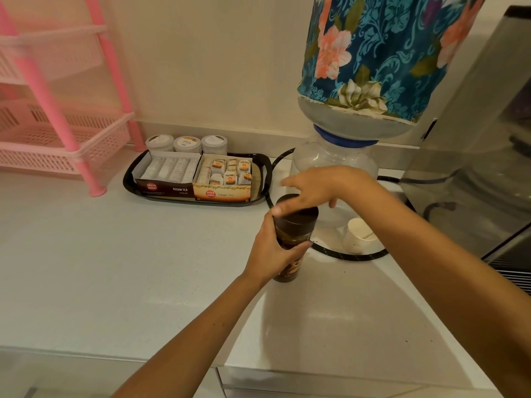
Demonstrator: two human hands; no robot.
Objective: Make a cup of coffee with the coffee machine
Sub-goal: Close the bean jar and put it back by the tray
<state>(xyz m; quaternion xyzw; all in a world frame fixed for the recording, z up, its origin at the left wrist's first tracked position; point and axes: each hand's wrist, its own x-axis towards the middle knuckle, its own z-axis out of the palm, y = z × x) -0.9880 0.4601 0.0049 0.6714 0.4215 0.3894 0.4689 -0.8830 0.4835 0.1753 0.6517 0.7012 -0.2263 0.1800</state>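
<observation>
Centrally, left hand [271, 251] gripping coffee jar [293, 245] holding brown granules, right hand [309, 188] on its lid [298, 214], fingers spread, paper cup [357, 235] beside, black tray [198, 179] carrying tea-bag boxes [195, 176].

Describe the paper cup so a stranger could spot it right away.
Find the big water bottle in the floral blue cover. On the white counter at its base, inside a loop of black cable, stands the small white paper cup, the only open cup there.
</observation>
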